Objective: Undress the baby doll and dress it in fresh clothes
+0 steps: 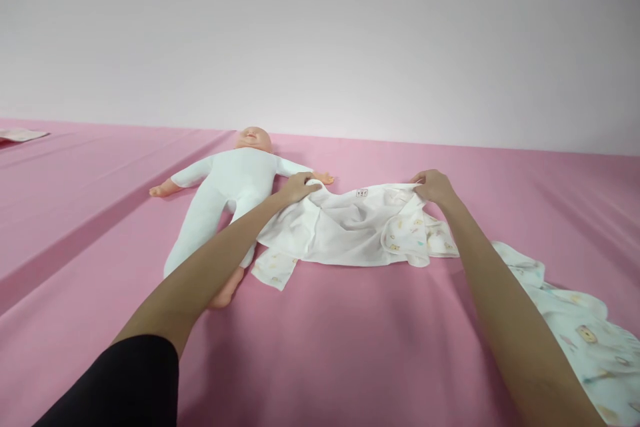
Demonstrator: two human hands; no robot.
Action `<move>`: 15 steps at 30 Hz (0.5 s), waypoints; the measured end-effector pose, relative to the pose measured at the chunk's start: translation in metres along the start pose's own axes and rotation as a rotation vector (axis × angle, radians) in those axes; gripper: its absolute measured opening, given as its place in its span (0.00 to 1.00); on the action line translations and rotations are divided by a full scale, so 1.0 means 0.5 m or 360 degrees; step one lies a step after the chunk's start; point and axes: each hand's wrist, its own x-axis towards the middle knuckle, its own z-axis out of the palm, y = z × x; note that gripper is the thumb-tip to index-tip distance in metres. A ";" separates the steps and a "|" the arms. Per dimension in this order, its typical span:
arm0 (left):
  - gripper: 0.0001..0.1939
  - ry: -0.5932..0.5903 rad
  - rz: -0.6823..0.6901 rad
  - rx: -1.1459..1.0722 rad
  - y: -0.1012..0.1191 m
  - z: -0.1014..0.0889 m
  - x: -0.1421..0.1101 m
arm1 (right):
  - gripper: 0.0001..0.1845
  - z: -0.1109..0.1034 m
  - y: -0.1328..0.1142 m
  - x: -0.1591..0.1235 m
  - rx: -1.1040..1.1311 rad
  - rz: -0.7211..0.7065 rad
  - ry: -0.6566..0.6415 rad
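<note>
A white baby shirt (350, 230) with a small printed pattern is spread out in front of me, its plain inner side and neck label showing. My left hand (299, 188) pinches its upper left edge, close to the doll's outstretched arm. At the upper right edge, my right hand (433, 185) grips the fabric between thumb and fingers. The sleeves hang out at both sides onto the pink cloth. To the left lies a baby doll (240, 177) on its back in a white body suit, arms spread; my left forearm covers part of its legs.
Another printed white baby garment (585, 340) lies at the lower right, partly behind my right forearm. A pale folded cloth (23, 135) rests at the far left edge. The pink cloth (350, 347) covers the surface up to a white wall (320, 47).
</note>
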 end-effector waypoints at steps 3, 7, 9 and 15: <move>0.09 0.0405 -0.0013 -0.0063 -0.005 0.003 0.008 | 0.15 -0.002 0.009 0.003 0.0000 0.0042 0.0022; 0.07 0.0571 -0.0116 0.0010 -0.005 -0.004 0.008 | 0.13 -0.001 0.011 0.005 0.0216 0.0144 0.0092; 0.06 0.0557 -0.0164 0.0151 -0.005 -0.006 0.005 | 0.13 0.007 0.012 0.007 0.0503 0.0226 0.0040; 0.05 0.0373 -0.0310 0.0504 -0.004 -0.001 -0.003 | 0.17 0.040 0.022 0.017 0.1176 0.0452 -0.0020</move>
